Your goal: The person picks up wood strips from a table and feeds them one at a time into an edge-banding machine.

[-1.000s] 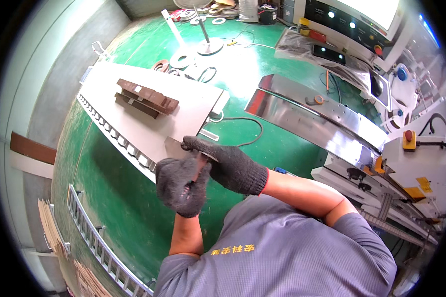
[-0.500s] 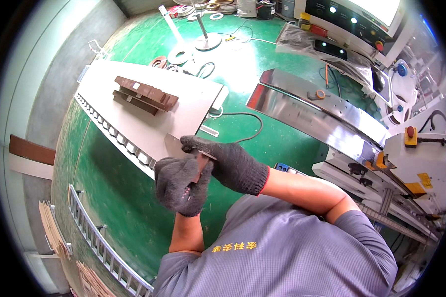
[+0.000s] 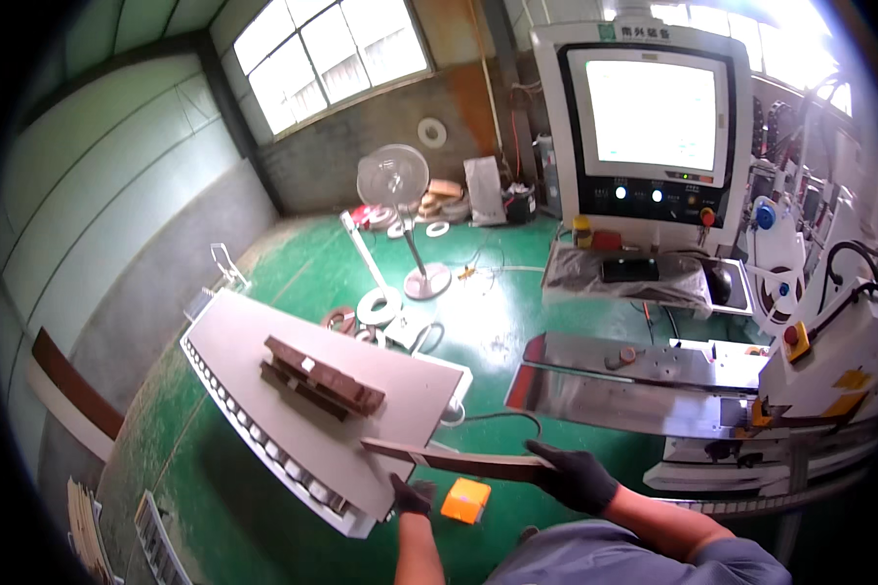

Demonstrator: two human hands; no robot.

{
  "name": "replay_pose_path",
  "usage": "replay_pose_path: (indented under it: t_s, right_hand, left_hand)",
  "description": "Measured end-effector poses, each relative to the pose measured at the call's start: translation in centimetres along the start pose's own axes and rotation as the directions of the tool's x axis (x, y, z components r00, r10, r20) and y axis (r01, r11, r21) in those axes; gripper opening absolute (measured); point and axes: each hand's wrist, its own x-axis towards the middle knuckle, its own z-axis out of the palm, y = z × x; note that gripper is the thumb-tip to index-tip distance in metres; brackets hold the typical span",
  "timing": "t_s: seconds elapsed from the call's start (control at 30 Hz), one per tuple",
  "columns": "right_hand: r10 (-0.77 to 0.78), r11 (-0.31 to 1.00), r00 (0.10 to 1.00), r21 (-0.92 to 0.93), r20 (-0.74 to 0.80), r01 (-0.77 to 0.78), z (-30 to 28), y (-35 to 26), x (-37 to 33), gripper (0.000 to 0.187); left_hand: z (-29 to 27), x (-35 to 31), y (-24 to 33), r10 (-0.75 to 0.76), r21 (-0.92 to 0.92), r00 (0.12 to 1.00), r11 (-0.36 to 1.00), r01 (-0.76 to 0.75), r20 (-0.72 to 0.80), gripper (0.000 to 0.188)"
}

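Note:
A long, narrow brown board (image 3: pixel 468 462) extends sideways in front of me, pale along its edge. My right hand (image 3: pixel 578 480), in a dark glove, is closed around its right end. The board's left end lies over the near corner of a pale table (image 3: pixel 424 366). Below that end, beside the table's edge, is my gloved left hand (image 3: pixel 415 497). Its fingers look apart and I see nothing in them. Farther back on the table rests a small stack of brown boards (image 3: pixel 324 376).
An orange box (image 3: pixel 466 500) is on the green floor by my left hand. To the right is a metal machine bed (image 3: pixel 634 398), with a control cabinet and screen (image 3: pixel 651 115) behind. A standing fan (image 3: pixel 393 177) and several rolls (image 3: pixel 379 306) stand beyond the table.
The view has tilted up toward the room. My hands, close together around a brown piece before, are now apart. The board now stretches sideways from my right hand.

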Motion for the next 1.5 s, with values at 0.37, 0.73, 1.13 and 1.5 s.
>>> replay_pose_path:
  t_s: [0.37, 0.73, 1.13, 1.5]
  right_hand:
    - [0.527, 0.562, 0.739, -0.48, -0.42, -0.674, -9.1, 11.4, -33.3, 0.026]
    - [0.808, 0.272, 0.398, -0.323, -0.434, -0.906, -4.9, -0.2, -28.9, 0.067]
    - [0.844, 0.169, 0.255, -0.217, -0.472, -0.962, -7.7, 5.5, -33.5, 0.063]
    - [0.771, 0.362, 0.433, -0.238, -0.467, -0.901, -13.5, 18.8, -30.5, 0.051]
  left_hand:
    - [8.0, -8.1, -12.6, -0.292, 0.325, 0.493, 0.946, 0.02, 0.82, 0.039]
    - [12.1, -28.7, -32.8, -0.842, 0.837, 0.05, 0.524, -0.155, 0.536, 0.043]
    - [15.2, -30.4, -44.4, -0.788, 0.719, 0.018, 0.552, -0.421, 0.616, 0.097]
    - [15.0, -29.4, -49.7, -0.683, 0.545, -0.048, 0.621, -0.564, 0.729, 0.088]
